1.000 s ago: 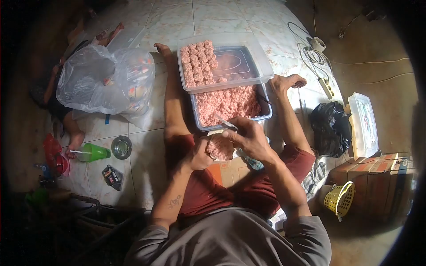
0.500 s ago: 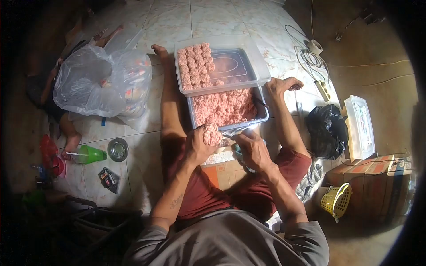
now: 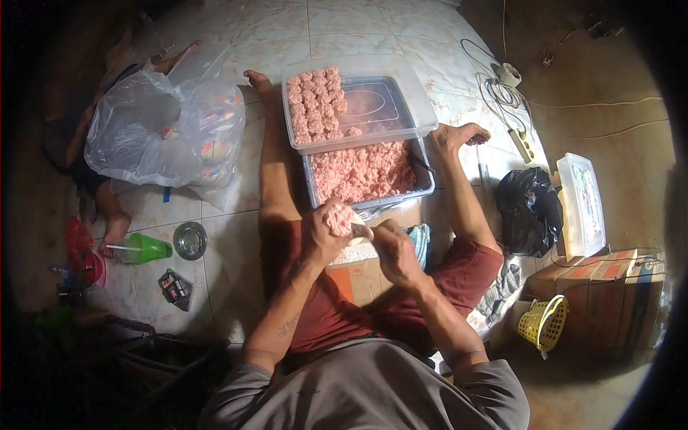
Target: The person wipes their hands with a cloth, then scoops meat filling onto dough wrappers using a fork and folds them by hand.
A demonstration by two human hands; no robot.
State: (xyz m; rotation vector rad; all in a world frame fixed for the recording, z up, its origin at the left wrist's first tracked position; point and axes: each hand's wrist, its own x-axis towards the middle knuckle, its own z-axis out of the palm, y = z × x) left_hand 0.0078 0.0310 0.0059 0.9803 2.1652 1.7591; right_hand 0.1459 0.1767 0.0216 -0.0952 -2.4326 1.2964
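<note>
A lump of pink minced mixture (image 3: pixel 337 219) bulges from the top of my left hand (image 3: pixel 319 240), whose fingers are wrapped around it. Against the lump's right side is a small pale spoon-like tool (image 3: pixel 361 229), gripped in my closed right hand (image 3: pixel 396 256); its exact shape is partly hidden. Beyond my hands, a bluish-grey tub (image 3: pixel 428 189) holds loose pink mixture (image 3: pixel 362 172). A clear plastic container (image 3: pixel 423 118) rests over the tub's far part, with rows of rough pink balls (image 3: pixel 314 104) along its left side.
My legs lie either side of the tub. A large clear plastic bag (image 3: pixel 136 136) and a green cup (image 3: pixel 150 248) are to the left, near another person's foot (image 3: pixel 117 229). A black bag (image 3: pixel 529 215), yellow basket (image 3: pixel 542 322) and cardboard boxes (image 3: pixel 602 301) sit to the right.
My right hand has moved left and slightly lower, bringing the spoon-like tool against the lump in my left hand. A bluish cloth behind it is more visible now.
</note>
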